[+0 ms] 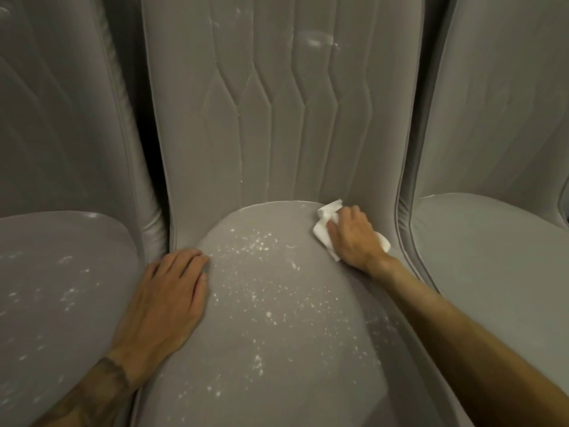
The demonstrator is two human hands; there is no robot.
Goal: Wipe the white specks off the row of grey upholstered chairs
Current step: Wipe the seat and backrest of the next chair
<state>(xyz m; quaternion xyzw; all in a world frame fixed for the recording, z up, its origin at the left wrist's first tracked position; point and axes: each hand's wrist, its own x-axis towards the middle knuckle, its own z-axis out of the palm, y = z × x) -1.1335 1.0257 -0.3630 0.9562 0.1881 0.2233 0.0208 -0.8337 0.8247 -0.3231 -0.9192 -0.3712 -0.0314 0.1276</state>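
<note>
One head-worn, wide-angle camera looks forward and steeply down from close above the grey upholstered middle chair (pixel 277 303), squarely facing its stitched backrest. Neighbouring grey seats curve in at both edges; both bare forearms enter from below.

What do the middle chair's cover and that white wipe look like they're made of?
Middle chair: probably velvet-like or microfibre upholstery, matte grey with a soft sheen; stitched channels run down the backrest and lighter and darker patches show on the seat. White wipe under the right hand: likely paper towel or tissue, since it looks thin and crumpled.
</note>
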